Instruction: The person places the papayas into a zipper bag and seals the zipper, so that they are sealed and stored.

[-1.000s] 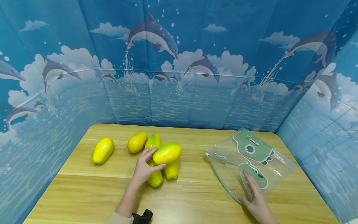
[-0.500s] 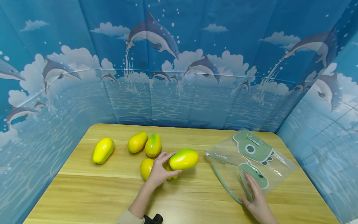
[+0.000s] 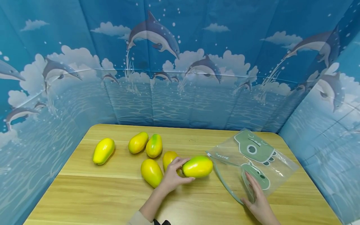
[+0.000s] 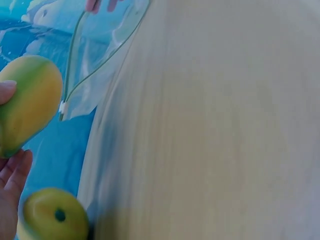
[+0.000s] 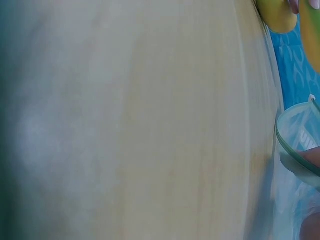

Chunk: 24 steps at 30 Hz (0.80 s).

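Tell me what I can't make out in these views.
- Head: part of the yellow fruit behind the left hand, hidden by it.
- Head: part of the clear bag, hidden by the right hand.
- Left wrist: one side of the held fruit, past the left edge.
- Right wrist: that hand, largely past the right edge.

Head view: left of the clear bag, a yellow fruit is partly hidden by the left hand; a dark wrist device, also left, is cut by the bottom edge. Right wrist view: held fruit, above the bag, cut off at right edge.
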Motion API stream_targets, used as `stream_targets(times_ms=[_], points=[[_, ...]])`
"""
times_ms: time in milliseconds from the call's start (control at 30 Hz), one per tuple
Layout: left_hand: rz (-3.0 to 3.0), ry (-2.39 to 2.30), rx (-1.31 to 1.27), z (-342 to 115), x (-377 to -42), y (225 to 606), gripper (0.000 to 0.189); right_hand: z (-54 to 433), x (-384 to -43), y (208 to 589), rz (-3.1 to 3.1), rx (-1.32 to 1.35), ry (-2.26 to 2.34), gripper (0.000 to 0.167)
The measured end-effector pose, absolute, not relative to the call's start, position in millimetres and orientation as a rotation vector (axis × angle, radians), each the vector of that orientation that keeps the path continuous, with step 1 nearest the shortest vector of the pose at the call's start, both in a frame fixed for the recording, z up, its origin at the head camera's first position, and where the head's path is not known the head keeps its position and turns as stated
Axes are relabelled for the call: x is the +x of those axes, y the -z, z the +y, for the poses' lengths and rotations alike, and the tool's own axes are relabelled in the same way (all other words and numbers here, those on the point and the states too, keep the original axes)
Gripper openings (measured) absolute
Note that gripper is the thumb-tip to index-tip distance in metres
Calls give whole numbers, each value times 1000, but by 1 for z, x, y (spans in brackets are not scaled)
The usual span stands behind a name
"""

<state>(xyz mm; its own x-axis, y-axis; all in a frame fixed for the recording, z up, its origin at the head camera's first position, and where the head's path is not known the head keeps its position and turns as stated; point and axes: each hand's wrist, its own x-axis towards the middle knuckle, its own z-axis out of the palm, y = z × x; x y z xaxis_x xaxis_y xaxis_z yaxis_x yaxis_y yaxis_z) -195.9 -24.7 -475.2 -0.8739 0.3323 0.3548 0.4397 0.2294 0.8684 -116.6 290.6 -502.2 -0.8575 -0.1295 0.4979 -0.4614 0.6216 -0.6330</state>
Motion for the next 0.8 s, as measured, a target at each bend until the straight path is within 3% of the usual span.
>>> stream_targets(times_ms=[800], points=[[-2464, 1658, -876, 38, -190, 495, 61, 289, -117, 502, -2436, 482, -1115, 106]])
